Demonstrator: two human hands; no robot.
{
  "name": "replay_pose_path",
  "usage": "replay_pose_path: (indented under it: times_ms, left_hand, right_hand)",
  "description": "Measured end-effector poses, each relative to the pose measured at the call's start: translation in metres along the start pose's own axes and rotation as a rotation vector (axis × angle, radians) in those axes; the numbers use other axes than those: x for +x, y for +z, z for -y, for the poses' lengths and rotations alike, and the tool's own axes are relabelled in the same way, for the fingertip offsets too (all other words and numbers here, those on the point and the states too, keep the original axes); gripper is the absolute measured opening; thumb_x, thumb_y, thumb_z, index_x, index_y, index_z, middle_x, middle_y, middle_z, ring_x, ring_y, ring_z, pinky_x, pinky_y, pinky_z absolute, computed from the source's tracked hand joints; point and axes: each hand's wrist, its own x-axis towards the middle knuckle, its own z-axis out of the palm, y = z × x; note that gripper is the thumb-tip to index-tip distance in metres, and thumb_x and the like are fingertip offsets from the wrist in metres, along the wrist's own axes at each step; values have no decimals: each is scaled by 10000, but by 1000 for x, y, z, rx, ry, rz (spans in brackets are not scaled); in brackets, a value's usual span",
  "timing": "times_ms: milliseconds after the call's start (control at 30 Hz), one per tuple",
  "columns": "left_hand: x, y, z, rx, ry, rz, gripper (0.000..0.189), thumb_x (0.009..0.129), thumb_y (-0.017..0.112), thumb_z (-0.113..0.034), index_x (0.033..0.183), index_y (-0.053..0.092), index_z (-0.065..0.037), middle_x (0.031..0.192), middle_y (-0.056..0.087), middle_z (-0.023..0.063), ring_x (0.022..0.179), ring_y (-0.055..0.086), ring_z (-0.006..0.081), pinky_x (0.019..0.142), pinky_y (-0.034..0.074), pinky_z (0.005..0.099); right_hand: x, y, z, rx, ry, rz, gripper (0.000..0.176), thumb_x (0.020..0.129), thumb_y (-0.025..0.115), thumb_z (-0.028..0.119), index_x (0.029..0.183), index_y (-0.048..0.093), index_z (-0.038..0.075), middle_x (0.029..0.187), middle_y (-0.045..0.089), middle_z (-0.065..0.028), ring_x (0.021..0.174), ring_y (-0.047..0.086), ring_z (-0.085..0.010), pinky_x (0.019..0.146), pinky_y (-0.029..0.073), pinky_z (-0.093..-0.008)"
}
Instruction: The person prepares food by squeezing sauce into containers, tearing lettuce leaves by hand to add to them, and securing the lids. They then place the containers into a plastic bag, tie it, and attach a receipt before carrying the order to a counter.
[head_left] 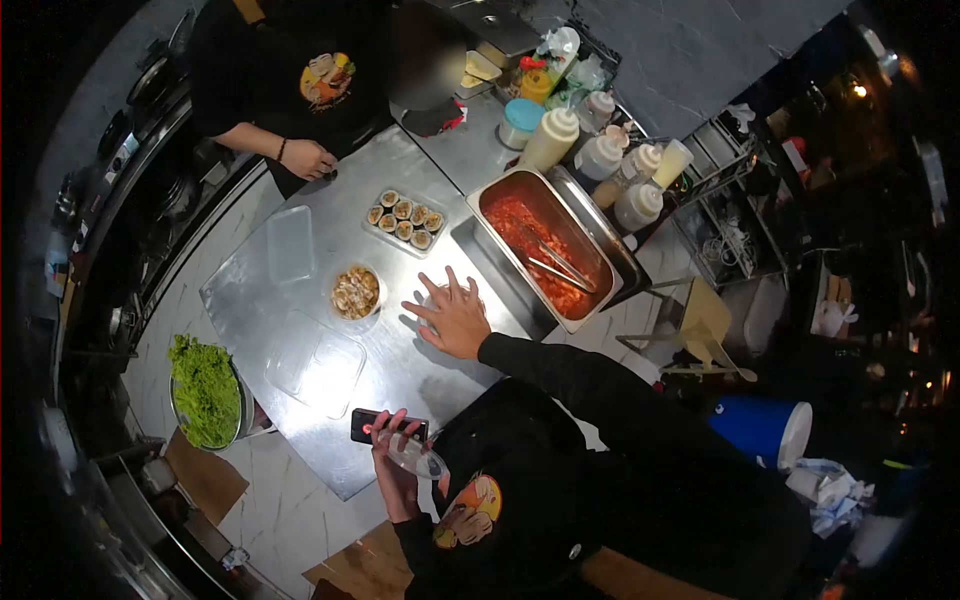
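My left hand (392, 442) is closed around a dark phone (372, 425) and a clear round plastic lid (418, 461), near the table's front edge. My right hand (455, 322) is spread, palm down, over the steel table (400, 375); a pale rounded edge shows between its fingers, mostly hidden. Just left of that hand stands a round tub (355, 292) of brown, sauce-topped food. Beyond it lies a clear tray (385, 232) holding several sushi roll pieces (404, 209). Right of the hand is a metal pan (489, 193) of red chopped food, with tongs (560, 268) resting in it.
Clear plastic containers (290, 245) lie on the table's left side. A bowl of lettuce (205, 392) stands beyond the left edge. Squeeze bottles (551, 138) crowd behind the pan. A person in black (270, 70) stands across the table, one hand (306, 158) at its edge.
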Motion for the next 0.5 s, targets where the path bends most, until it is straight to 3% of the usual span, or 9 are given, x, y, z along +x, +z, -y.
replay_pose_path:
  times_ms: [267, 300, 400, 467, 500]
  left_hand:
    - [16, 35, 0, 90, -2, 93, 598, 874, 589, -438, 1369, 404, -157, 1364, 478, 124, 1102, 560, 277, 797, 526, 500]
    - [20, 36, 2, 106, 3, 116, 608, 868, 593, -435, 1372, 400, -156, 1365, 477, 125, 1103, 559, 278, 797, 527, 500]
    - [19, 55, 4, 141, -17, 56, 643, 836, 610, -429, 1377, 399, -153, 1367, 481, 136, 1116, 557, 282, 803, 521, 509]
    - [19, 67, 8, 131, -26, -14, 662, 816, 626, -424, 1376, 410, -143, 1364, 486, 158, 1103, 570, 297, 807, 516, 530]
    - [20, 73, 11, 128, -36, -21, 662, 819, 618, -431, 1380, 408, -150, 1366, 489, 153, 1097, 578, 287, 830, 507, 530]
  right_hand:
    - [-3, 8, -9, 157, -7, -91, 514, 897, 563, 446, 1381, 528, 277, 1563, 237, -149, 1393, 177, -511, 1005, 197, -738]
    - [-5, -17, -2, 152, 42, -165, 503, 887, 606, 382, 1349, 552, 191, 1505, 343, -164, 1360, 294, -463, 1046, 254, -657]
    - [-24, -96, -33, 515, 69, -298, 375, 865, 643, 229, 1213, 626, 91, 1344, 528, -147, 1215, 509, -357, 1000, 409, -474]
    - [-42, -119, -87, 653, 330, -370, 237, 832, 648, 104, 1058, 666, 36, 1088, 657, -121, 986, 635, -283, 858, 494, -363]
    - [-47, -127, -117, 638, 446, -406, 182, 826, 639, 79, 997, 676, 27, 978, 673, -142, 864, 660, -320, 767, 521, -390]
